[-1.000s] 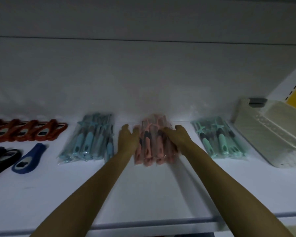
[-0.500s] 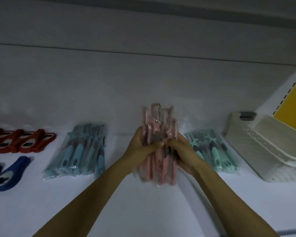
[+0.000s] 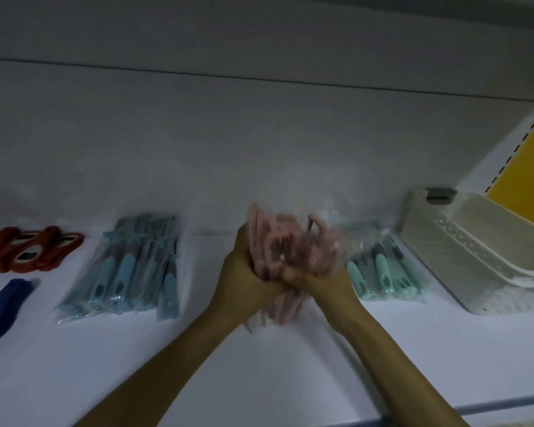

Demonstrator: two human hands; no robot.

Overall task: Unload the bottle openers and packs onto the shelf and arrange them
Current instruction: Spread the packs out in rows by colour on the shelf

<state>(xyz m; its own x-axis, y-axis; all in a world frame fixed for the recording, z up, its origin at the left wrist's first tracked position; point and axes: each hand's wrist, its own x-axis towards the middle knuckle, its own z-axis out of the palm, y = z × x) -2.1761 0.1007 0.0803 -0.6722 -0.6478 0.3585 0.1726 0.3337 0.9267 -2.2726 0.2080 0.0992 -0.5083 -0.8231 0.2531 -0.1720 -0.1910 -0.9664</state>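
The shelf (image 3: 259, 380) runs bare from its front lip up to my hands. The left hand (image 3: 244, 272) and right hand (image 3: 318, 278) meet over its middle, and their fingers (image 3: 290, 274) are clamped round the waist of the pink packs (image 3: 278, 241), a bundle of slick clear sleeves. It is held between the blue packs (image 3: 127, 266) on the left and the green packs (image 3: 379, 272) on the right.

My worry is the grip. It takes only the middle of the bundle, so a sleeve could slide out at the bottom and skid towards the front lip. The tops fan apart towards the right, just beside the green packs. If I squeeze unevenly or set the bundle down crooked, that fan may spill across the green pile and knock it askew. The blue pile is a little further off and looks safer.

The bundle is smeared by motion, so I cannot tell whether its lower ends touch the shelf.

The bundle's long axis runs away from me and upward. The low ends point at me and the heads tilt up towards the back of the shelf, leaning slightly right. Both neighbouring piles lie flat with handles towards me and their long axes running front to back. I judge the pink bundle should go down the same way. The white basket (image 3: 463, 257) sits beyond the green pile at the far right, well apart from my hands.
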